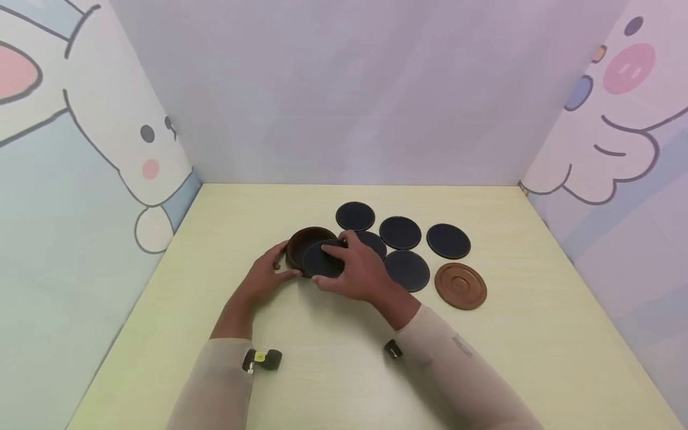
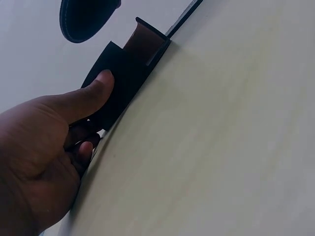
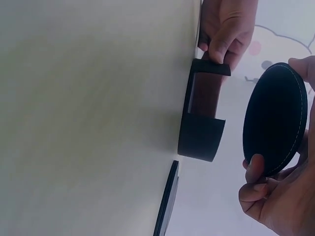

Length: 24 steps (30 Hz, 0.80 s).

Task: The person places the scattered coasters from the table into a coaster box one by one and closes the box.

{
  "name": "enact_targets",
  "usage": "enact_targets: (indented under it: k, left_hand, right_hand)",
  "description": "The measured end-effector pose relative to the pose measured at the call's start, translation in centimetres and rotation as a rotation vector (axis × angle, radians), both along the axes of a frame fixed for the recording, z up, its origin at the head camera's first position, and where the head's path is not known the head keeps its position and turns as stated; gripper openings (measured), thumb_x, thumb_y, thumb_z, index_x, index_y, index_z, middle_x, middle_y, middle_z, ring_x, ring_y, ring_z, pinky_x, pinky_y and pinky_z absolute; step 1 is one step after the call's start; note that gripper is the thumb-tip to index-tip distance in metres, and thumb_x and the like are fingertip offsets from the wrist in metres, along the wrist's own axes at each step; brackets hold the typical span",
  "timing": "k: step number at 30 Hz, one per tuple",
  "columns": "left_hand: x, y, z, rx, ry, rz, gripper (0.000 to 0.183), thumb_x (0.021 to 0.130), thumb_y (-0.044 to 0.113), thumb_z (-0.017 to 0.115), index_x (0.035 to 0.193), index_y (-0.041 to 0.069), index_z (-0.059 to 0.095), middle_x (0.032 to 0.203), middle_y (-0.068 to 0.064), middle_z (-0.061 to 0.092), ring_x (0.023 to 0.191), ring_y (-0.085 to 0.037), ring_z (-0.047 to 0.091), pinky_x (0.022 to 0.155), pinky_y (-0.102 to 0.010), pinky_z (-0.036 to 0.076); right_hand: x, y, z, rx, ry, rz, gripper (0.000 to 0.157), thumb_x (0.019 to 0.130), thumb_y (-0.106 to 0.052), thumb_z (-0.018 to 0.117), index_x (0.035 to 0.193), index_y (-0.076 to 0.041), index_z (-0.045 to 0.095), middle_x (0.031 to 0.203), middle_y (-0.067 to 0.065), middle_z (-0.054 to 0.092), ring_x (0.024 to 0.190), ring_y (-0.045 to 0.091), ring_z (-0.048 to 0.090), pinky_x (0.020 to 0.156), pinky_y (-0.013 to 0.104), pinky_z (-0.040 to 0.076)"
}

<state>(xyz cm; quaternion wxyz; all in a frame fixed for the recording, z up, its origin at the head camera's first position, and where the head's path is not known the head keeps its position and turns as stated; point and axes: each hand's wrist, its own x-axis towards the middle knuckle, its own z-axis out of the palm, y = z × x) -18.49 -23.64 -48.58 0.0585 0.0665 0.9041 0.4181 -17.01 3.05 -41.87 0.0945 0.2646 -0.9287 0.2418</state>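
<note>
A round, dark coaster holder (image 1: 295, 249) with a brown inside stands on the table; a cut-out shows in its side wall (image 3: 201, 138) in the right wrist view. My left hand (image 1: 262, 276) grips its left side, the thumb (image 2: 101, 91) pressing the outer wall. Above the holder, my right hand (image 1: 359, 270) pinches a black round coaster (image 3: 274, 118) by its edge. That coaster is tilted and apart from the holder in the right wrist view, its pale stitching visible along the rim. From overhead it hides part of the holder's inside.
Several black round coasters (image 1: 400, 233) lie flat to the right of the holder. A brown disc (image 1: 460, 286) with raised rings lies at their right front. Walls with cartoon animals (image 1: 150, 137) border the pale wooden table (image 1: 322, 370) left and right, and a plain wall stands behind.
</note>
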Motion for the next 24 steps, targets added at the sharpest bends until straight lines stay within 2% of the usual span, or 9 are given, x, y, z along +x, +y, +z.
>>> enact_targets:
  k: [6,13,19,24]
  left_hand:
    - [-0.1,0.1,-0.1,-0.021,-0.003,0.001,0.094,0.078,0.068,0.069,0.155,0.032,0.030,0.162,0.002,0.034,0.133,-0.028,0.049,0.109,-0.050,0.046]
    - [0.0,0.0,0.1,-0.011,0.005,-0.002,0.093,0.079,0.064,0.071,0.155,0.031,0.030,0.161,0.001,0.035,0.134,-0.028,0.049,0.108,-0.051,0.047]
    - [0.1,0.0,0.1,-0.010,-0.018,-0.001,0.095,0.077,0.068,0.070,0.156,0.033,0.029,0.161,0.001,0.034,0.133,-0.028,0.049,0.108,-0.050,0.047]
    - [0.1,0.0,0.2,-0.007,-0.021,0.005,0.092,0.080,0.062,0.072,0.156,0.032,0.029,0.161,0.001,0.034,0.131,-0.029,0.050,0.108,-0.050,0.046]
  right_hand:
    - [-1.5,-1.0,-0.1,0.075,-0.019,-0.016,0.072,0.077,-0.071,0.064,0.135,-0.028,0.063,0.133,0.007,0.048,0.086,0.017,0.062,0.065,0.031,0.054]
    - [-3.0,-2.5,-0.2,0.184,-0.056,-0.032,0.078,0.078,-0.075,0.059,0.140,-0.029,0.055,0.135,0.007,0.044,0.093,0.020,0.063,0.067,0.036,0.056]
    - [-3.6,-3.7,-0.4,0.258,-0.094,-0.010,0.079,0.080,-0.076,0.053,0.143,-0.027,0.052,0.134,0.008,0.043,0.097,0.020,0.062,0.070,0.038,0.057]
    - [-3.9,-4.3,-0.6,0.309,-0.082,-0.015,0.078,0.082,-0.076,0.051,0.142,-0.026,0.052,0.129,0.008,0.044,0.095,0.022,0.061,0.069,0.040,0.058]
